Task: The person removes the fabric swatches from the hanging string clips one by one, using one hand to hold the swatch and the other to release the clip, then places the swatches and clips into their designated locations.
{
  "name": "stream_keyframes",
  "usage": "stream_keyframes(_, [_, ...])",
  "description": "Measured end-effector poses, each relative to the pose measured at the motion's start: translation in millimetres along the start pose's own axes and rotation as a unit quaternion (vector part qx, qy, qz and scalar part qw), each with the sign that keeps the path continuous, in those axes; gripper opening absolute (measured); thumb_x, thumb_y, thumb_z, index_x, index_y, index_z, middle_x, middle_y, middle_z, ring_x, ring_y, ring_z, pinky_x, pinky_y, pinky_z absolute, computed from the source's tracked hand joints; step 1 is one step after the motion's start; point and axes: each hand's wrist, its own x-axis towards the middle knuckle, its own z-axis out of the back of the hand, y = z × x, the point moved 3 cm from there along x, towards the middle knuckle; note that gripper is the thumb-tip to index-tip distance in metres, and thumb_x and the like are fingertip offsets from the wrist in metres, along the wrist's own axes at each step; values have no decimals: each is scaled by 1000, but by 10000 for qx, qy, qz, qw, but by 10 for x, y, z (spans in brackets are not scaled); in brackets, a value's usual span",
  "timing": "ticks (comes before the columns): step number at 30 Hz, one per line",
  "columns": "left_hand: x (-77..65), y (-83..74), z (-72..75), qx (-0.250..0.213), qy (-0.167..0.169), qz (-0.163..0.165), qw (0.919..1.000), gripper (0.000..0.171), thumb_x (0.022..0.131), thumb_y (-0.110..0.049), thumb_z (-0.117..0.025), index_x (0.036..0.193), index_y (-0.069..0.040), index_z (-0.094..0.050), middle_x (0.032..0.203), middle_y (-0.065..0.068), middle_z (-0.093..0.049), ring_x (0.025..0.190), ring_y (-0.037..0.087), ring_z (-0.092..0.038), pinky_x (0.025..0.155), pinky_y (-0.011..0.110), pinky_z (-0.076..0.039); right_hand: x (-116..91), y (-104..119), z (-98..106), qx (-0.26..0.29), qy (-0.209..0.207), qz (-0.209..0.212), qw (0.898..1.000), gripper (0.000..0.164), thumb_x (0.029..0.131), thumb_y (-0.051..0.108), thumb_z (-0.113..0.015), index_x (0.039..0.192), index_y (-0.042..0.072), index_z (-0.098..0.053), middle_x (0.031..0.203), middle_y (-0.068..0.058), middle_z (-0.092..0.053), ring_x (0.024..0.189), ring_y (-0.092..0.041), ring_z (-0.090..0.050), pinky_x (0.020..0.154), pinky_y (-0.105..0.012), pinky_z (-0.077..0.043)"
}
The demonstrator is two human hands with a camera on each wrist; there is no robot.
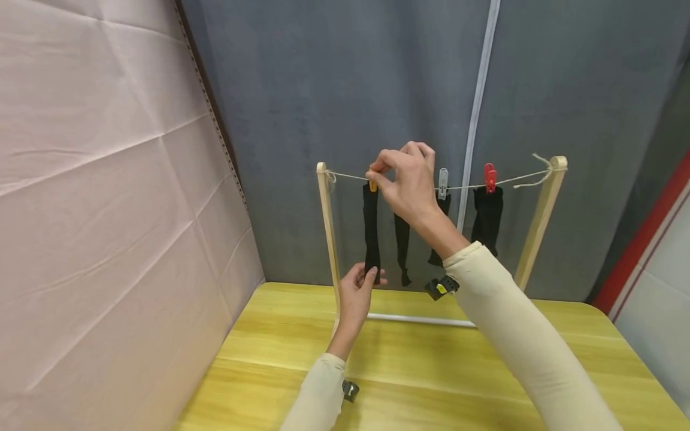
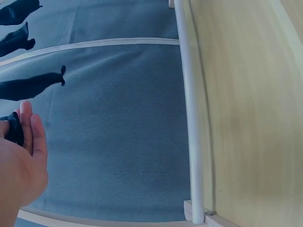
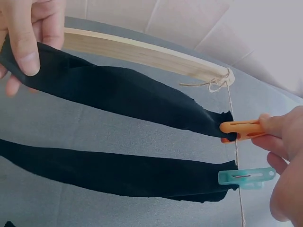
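A long black sock [image 1: 371, 227] hangs from the string near the left post, its top edge between the jaws of an orange clothespin [image 3: 246, 129]. My right hand [image 1: 412, 188] pinches the clothespin's handle end between thumb and fingers. Lower down, the sock's bottom end lies between the thumb and fingers of my left hand [image 1: 356, 296]. Beside it a second black sock [image 3: 118, 172] hangs from a teal clothespin [image 3: 246, 176]; in the head view my right hand hides that clip.
Farther right, a grey clothespin [image 1: 443, 184] and a red clothespin [image 1: 490, 178] hold more black socks on the string [image 1: 520, 178]. Wooden posts [image 1: 541, 221] carry the string, with a white bar [image 1: 420, 320] low between them. A wooden table [image 1: 420, 383] lies below.
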Motion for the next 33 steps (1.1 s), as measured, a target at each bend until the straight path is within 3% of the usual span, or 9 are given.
stream_keyframes(6, [3,-48,-8,-26,60,-35,10000,22,107,-26,-65,113,-7,-73,107,16,-81,88,33,-81,88,33,-66,11,-8,46,31,-400,125,9991,15,92,26,-84,89,12,-78,94,-5,-82,82,-26,-50,114,-55,-30])
stream_keyframes(11, [-14,-72,-22,-39,39,-75,10000,22,107,-27,-66,113,-8,-73,107,20,-80,86,29,-81,90,32,-65,16,6,104,80,-706,170,9973,15,94,25,-83,88,12,-79,93,-5,-82,80,-26,-48,111,-54,-30])
stream_keyframes(16, [-7,-81,-55,-131,52,-192,9997,26,107,-23,-65,115,1,-72,108,28,-78,85,28,-81,88,32,-66,5,18,201,105,-945,328,9949,17,96,25,-80,91,10,-79,93,-8,-81,82,-27,-47,110,-53,-29])
stream_keyframes(18, [-6,-84,-67,-105,76,-187,9997,26,107,-22,-65,116,1,-71,108,27,-78,85,26,-82,82,28,-66,-6,19,246,89,-971,334,9947,18,97,26,-79,92,8,-79,95,-8,-81,84,-28,-47,111,-53,-28])
stream_keyframes(22, [-16,-94,-79,-103,101,-144,9998,22,107,-24,-65,116,-4,-72,108,22,-80,86,25,-82,82,25,-65,-72,17,335,96,-947,176,9953,19,96,25,-80,95,6,-77,97,-9,-81,88,-28,-49,112,-52,-27])
stream_keyframes(27, [-47,-101,-64,-214,11,-48,9998,23,106,-25,-66,115,-5,-72,110,25,-78,87,31,-81,88,32,-66,-201,4,429,43,-878,22,9961,20,92,21,-85,99,4,-76,98,-11,-79,93,-29,-50,113,-53,-27])
stream_keyframes(30, [-61,-115,-50,-267,-15,-28,9996,24,106,-25,-66,115,-3,-72,110,25,-78,88,34,-80,88,37,-66,-285,-7,469,-32,-832,87,9965,25,90,21,-87,102,3,-75,101,-12,-79,95,-30,-52,113,-55,-27])
stream_keyframes(33, [-70,-139,-27,-105,-82,-3,9999,25,106,-28,-66,114,-6,-73,110,20,-79,93,33,-80,87,32,-66,-380,-24,506,-187,-744,282,9967,31,89,25,-88,107,4,-75,105,-12,-80,97,-31,-53,111,-58,-28])
